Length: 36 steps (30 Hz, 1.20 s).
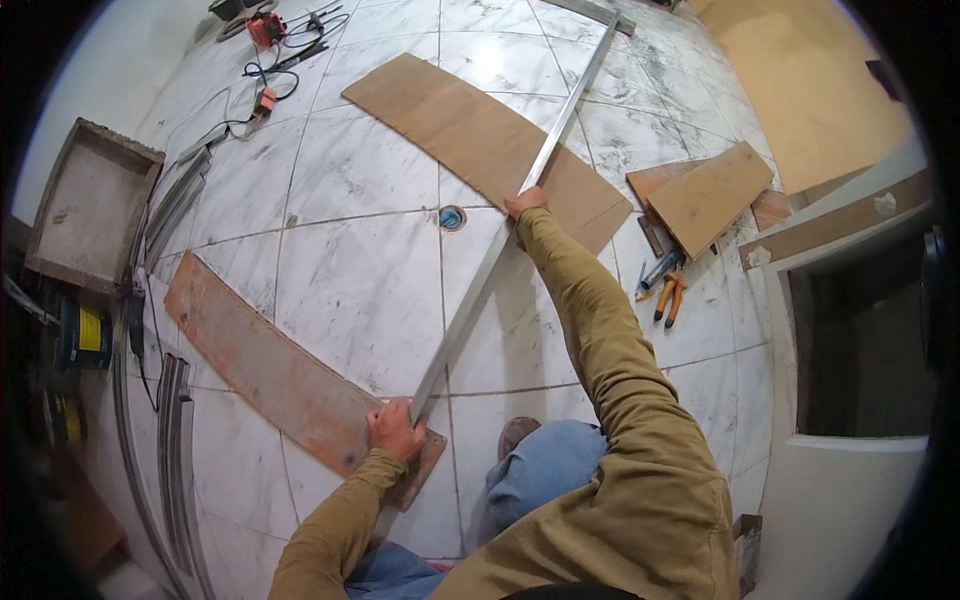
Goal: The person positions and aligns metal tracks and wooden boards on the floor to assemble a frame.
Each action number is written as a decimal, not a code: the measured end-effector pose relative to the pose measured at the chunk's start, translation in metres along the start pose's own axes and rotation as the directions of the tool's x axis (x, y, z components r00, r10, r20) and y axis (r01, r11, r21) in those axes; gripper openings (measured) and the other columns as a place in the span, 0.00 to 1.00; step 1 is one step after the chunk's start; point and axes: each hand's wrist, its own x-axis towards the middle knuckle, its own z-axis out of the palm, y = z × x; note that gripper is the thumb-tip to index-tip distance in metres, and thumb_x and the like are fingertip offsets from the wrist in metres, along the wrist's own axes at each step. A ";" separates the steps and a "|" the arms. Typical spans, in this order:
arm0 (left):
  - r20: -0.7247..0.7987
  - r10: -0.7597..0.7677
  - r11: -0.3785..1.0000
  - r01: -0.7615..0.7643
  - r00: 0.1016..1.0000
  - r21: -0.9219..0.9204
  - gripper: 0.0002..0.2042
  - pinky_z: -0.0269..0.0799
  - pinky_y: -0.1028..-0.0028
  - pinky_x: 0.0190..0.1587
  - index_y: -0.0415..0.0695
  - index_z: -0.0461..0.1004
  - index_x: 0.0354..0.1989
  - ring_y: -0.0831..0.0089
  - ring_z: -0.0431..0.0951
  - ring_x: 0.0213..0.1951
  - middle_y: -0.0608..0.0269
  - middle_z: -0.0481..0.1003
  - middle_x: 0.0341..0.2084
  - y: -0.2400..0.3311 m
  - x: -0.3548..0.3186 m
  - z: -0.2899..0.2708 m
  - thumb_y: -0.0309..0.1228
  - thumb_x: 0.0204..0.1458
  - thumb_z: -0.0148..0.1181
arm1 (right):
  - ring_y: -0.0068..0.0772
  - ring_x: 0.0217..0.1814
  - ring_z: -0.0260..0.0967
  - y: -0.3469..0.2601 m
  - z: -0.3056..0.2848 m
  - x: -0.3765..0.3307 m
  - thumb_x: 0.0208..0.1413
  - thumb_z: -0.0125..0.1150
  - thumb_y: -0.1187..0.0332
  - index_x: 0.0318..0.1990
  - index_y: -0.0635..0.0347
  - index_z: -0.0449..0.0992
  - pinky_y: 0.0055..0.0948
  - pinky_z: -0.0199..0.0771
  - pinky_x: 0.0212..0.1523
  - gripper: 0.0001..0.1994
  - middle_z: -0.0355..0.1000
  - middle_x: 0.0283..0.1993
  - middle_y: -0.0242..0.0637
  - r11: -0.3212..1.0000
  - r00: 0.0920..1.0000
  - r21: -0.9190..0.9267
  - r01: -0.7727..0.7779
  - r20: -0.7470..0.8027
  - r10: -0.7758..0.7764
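Note:
A long silvery metal bar (466, 318) runs slantwise over the floor, from near my knees to the far right. My left hand (396, 430) grips its near end, just above a reddish-brown board (290, 375) lying at the left. Farther along, with my arm stretched out, my right hand (525, 203) is closed around the bar. There the bar crosses over a larger tan board (470, 130). At its far end it meets another metal piece (592, 12), partly cut off by the frame's edge.
Pliers with orange handles (670, 298) lie beside stacked board pieces (712, 195) on the right. A wooden tray (92, 210) and metal strips (175, 460) line the left side. Corded tools (266, 30) sit at the far left. A round drain (452, 218) is set in the tiles.

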 end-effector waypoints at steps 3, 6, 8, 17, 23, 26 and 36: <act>0.012 0.009 1.000 -0.009 1.000 -0.026 0.17 0.58 0.55 0.50 0.46 0.71 0.40 0.58 0.73 0.46 0.57 0.73 0.38 0.006 0.005 -0.001 0.41 0.46 0.64 | 0.53 0.47 0.78 0.013 -0.013 0.007 0.39 0.66 0.60 0.38 0.72 0.80 0.39 0.78 0.47 0.22 0.78 0.42 0.58 0.997 0.999 -0.061 -0.042 0.010 0.043; 0.006 -0.001 1.000 0.001 1.000 -0.022 0.16 0.58 0.55 0.50 0.45 0.71 0.39 0.58 0.73 0.46 0.57 0.73 0.39 0.007 0.004 0.001 0.41 0.46 0.64 | 0.53 0.48 0.77 0.010 -0.017 0.008 0.41 0.66 0.57 0.40 0.71 0.80 0.40 0.77 0.49 0.24 0.78 0.44 0.57 0.991 0.996 -0.132 -0.033 0.079 0.043; 0.013 0.009 1.000 -0.009 1.000 -0.003 0.17 0.57 0.54 0.50 0.45 0.72 0.40 0.57 0.73 0.45 0.56 0.73 0.39 0.008 0.005 0.002 0.41 0.46 0.64 | 0.52 0.49 0.77 0.012 -0.023 0.012 0.43 0.65 0.54 0.41 0.69 0.80 0.40 0.77 0.51 0.25 0.77 0.46 0.56 0.980 0.992 -0.200 -0.004 0.123 0.029; 0.216 -0.141 0.989 0.129 0.966 0.069 0.22 0.63 0.51 0.53 0.44 0.73 0.47 0.53 0.73 0.48 0.52 0.73 0.42 0.004 0.002 -0.020 0.46 0.48 0.61 | 0.38 0.41 0.72 -0.024 -0.012 0.024 0.52 0.63 0.55 0.47 0.61 0.75 0.35 0.73 0.41 0.21 0.73 0.40 0.41 0.822 0.857 -0.250 0.512 0.085 -0.508; 0.216 0.073 0.979 -0.028 0.974 -0.202 0.26 0.66 0.54 0.58 0.47 0.69 0.58 0.52 0.72 0.55 0.46 0.72 0.54 -0.060 -0.011 -0.113 0.51 0.56 0.57 | 0.22 0.23 0.69 -0.033 -0.002 0.039 0.56 0.56 0.68 0.44 0.65 0.79 0.25 0.69 0.23 0.13 0.71 0.25 0.33 0.815 0.646 0.363 0.451 0.498 -0.579; 0.346 -0.193 0.981 0.191 0.918 0.041 0.19 0.74 0.58 0.49 0.45 0.77 0.49 0.52 0.79 0.46 0.49 0.79 0.43 -0.142 -0.056 -0.199 0.39 0.49 0.63 | 0.24 0.22 0.69 -0.064 0.046 0.013 0.55 0.56 0.69 0.40 0.66 0.80 0.27 0.69 0.23 0.11 0.72 0.25 0.34 0.812 0.574 0.277 0.513 0.593 -0.565; 0.210 -0.352 0.861 0.403 0.912 -0.310 0.18 0.76 0.61 0.42 0.43 0.81 0.33 0.60 0.81 0.39 0.51 0.80 0.33 -0.261 -0.195 -0.097 0.44 0.40 0.72 | 0.54 0.39 0.74 -0.211 0.273 -0.201 0.49 0.57 0.59 0.28 0.54 0.80 0.46 0.75 0.42 0.11 0.78 0.35 0.44 -0.530 -0.142 -0.008 0.848 0.960 -0.240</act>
